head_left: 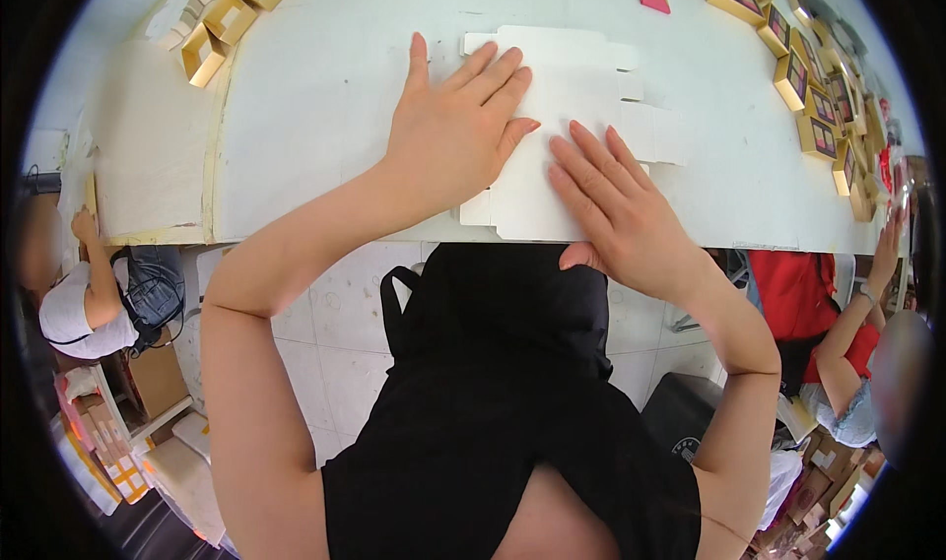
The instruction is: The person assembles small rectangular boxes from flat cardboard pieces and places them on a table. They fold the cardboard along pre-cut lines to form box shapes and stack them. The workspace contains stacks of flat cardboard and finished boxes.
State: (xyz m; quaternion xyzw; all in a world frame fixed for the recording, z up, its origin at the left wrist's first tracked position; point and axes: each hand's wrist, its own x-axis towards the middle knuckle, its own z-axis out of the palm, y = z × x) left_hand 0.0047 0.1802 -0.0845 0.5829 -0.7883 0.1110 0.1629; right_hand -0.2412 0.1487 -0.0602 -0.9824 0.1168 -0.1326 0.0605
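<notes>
Lying flat on the desk: a white carton blank (576, 77), unfolded, its near edge close to the near edge of the desk (305, 97), with small tabs on its left and right sides.
Left hand: the left hand (455, 127) lies palm down over the blank's left part, fingers spread wide, gripping nothing. The little finger points far, well apart from the others, beyond the blank's left side; the thumb reaches right.
Right hand: the right hand (619, 205) rests over the blank's near right part, fingers loosely spread toward far left, nothing grasped. Its thumb sits by the near edge of the desk.
Far left: three hollow gold boxes (229, 18) stand in a slanting row.
Far edge: small pink rectangular pieces (653, 0) lie scattered, right of the middle.
Right side: a curved cluster of gold boxes with palettes (791, 77) shows dark panels with coloured squares.
Left end: a co-worker in a pale top (94, 314) has a hand by the desk; what it holds is too small to tell.
Right end: a co-worker in red (862, 348) reaches an arm toward the desk.
</notes>
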